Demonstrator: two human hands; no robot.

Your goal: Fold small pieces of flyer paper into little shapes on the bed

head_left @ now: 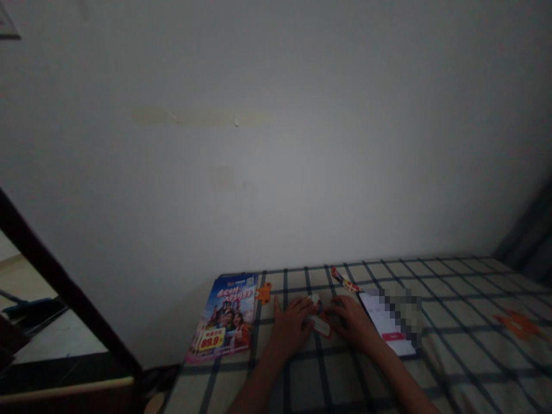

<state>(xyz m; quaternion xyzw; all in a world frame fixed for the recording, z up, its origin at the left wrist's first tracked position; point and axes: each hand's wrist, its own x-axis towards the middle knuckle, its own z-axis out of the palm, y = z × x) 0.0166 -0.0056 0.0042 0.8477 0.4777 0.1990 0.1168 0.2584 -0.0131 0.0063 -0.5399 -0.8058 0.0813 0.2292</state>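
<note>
Both my hands are low in the head view, over a checked cloth. Between them lies a small red and white piece of printed paper [320, 326], which looks folded; dim light blurs its details. My left hand [292, 323] holds its left side, with the thumb and fingertips on it and the outer finger spread away. From the other side, my right hand [351, 322] has bent fingers closed on its right edge. A phone or tablet with a lit screen [386, 322], partly pixelated, lies just right of my right hand.
A stack of printed flyers [228, 316] lies at the left. Beside it is an orange cut-out shape [264, 293]. A printed paper strip [345, 280] lies behind the screen. The checked cloth [457, 310] meets a grey wall [319, 144]; a dark post [64, 282] slants at left.
</note>
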